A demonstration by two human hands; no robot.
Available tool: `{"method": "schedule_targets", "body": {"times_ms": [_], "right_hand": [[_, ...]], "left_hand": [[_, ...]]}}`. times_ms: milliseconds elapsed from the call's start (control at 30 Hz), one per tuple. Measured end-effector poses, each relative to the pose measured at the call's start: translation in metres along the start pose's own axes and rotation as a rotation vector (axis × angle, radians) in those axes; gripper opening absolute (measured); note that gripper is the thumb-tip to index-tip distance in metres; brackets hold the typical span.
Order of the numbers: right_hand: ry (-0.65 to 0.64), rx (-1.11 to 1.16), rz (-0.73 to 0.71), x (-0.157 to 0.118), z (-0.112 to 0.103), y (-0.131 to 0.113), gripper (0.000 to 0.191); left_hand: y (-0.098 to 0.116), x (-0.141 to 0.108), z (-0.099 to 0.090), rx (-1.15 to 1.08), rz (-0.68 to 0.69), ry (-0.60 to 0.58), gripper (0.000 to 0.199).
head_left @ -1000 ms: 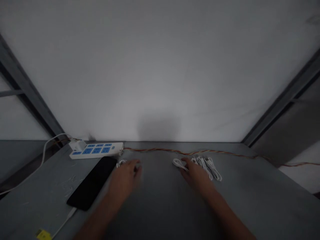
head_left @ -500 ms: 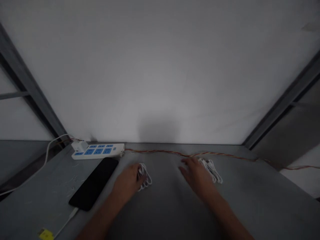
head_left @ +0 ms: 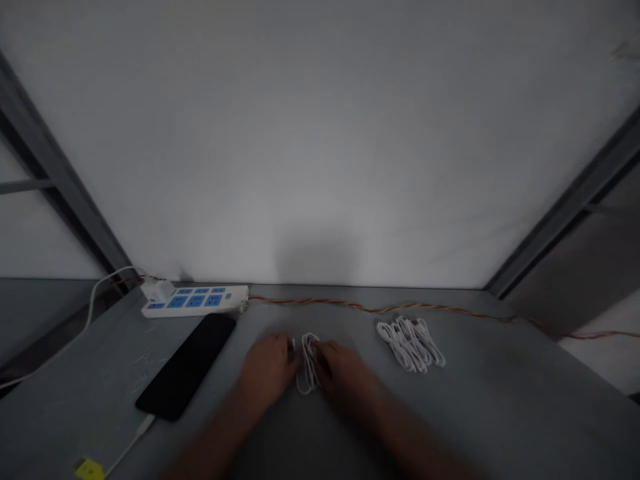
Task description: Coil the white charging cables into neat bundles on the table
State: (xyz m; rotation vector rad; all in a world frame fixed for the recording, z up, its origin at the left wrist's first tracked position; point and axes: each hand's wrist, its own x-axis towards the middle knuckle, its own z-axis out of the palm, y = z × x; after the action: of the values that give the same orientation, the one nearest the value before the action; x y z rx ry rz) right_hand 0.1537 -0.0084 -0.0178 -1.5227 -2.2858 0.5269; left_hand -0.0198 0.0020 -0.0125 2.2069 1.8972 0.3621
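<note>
A looped white cable (head_left: 307, 373) is between my two hands, just above or on the grey tabletop. My right hand (head_left: 345, 375) pinches the bundle from its right side. At its left, my left hand (head_left: 269, 368) has its fingers closed, and a small white tip, seemingly the cable's end, shows by the fingertips. What lies within the fingers is mostly hidden. Farther right, several bundled white cables (head_left: 410, 343) lie side by side on the table.
A white power strip (head_left: 200, 301) with blue sockets and a plugged-in charger (head_left: 157, 291) sits at the back left. A black phone (head_left: 187, 367) lies before it, with a white lead and yellow tag (head_left: 90, 469). Twisted wires (head_left: 310, 301) run along the back wall.
My right hand has left the right side, where more bundled cable now shows, and come to the cable by my left hand. The left hand has shifted slightly right.
</note>
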Motion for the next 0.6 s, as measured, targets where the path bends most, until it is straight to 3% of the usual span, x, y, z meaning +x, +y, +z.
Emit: {"method": "schedule_targets", "body": {"times_ms": [100, 267, 367, 467, 600], "right_hand": [[-0.011, 0.034, 0.011, -0.001, -0.003, 0.012, 0.033], [0.056, 0.377, 0.057, -0.004, -0.014, 0.045, 0.043], [0.104, 0.664, 0.073, -0.005, -0.026, 0.05, 0.044], [0.137, 0.883, 0.094, -0.005, -0.035, 0.046, 0.038], [0.194, 0.93, 0.106, -0.004, -0.039, 0.044, 0.046]], "left_hand": [[-0.002, 0.002, -0.002, -0.025, -0.033, -0.021, 0.018], [-0.02, 0.008, -0.008, -0.151, -0.067, 0.029, 0.02], [-0.027, 0.013, -0.01, -0.535, -0.066, 0.12, 0.027], [-0.029, 0.016, -0.011, -0.931, -0.075, 0.136, 0.045], [-0.027, 0.016, -0.012, -1.133, -0.047, 0.134, 0.052]]}}
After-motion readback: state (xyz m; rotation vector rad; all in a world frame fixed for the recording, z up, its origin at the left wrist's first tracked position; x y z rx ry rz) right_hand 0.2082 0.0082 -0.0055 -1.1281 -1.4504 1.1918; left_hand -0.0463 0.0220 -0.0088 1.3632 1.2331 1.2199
